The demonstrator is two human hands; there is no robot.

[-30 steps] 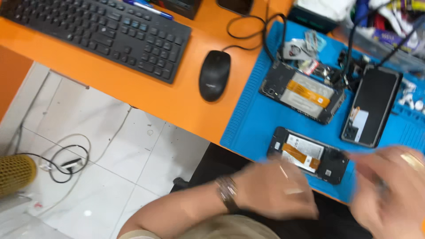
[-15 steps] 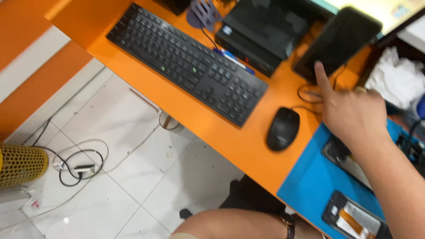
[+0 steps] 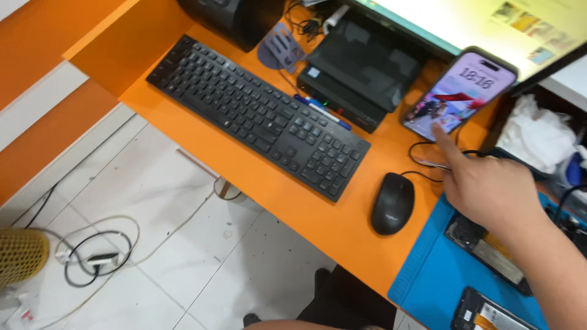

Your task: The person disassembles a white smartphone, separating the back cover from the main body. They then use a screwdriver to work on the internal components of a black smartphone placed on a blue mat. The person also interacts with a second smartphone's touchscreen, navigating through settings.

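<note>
The right hand (image 3: 492,186) reaches in from the lower right, forearm running off the bottom corner. Its index finger is stretched out and its tip touches the lower part of the lit screen of a smartphone (image 3: 460,93); the other fingers are curled in, gripping nothing. The left hand is out of sight.

The smartphone stands tilted, leaning back against the lower edge of a bright monitor (image 3: 489,27), its foot on the orange surface (image 3: 183,131). Its screen shows a colourful lock picture in a dark frame.

Under the hand, a thin black cable (image 3: 428,165) loops across the surface. Just left of the wrist lies a black mouse (image 3: 392,203). Below the hand a blue work mat (image 3: 440,275) carries two opened phones with their backs off: one (image 3: 489,253) partly hidden by the wrist, another (image 3: 492,315) at the bottom edge.

Farther left, a black keyboard (image 3: 257,113) lies at a slant, with a blue pen (image 3: 323,112) between it and a flat black box (image 3: 361,76). White crumpled cloth (image 3: 535,137) sits to the right of the smartphone. Below the surface, a tiled floor (image 3: 153,244) holds coiled cables (image 3: 92,260) and a yellow mesh object (image 3: 21,256).
</note>
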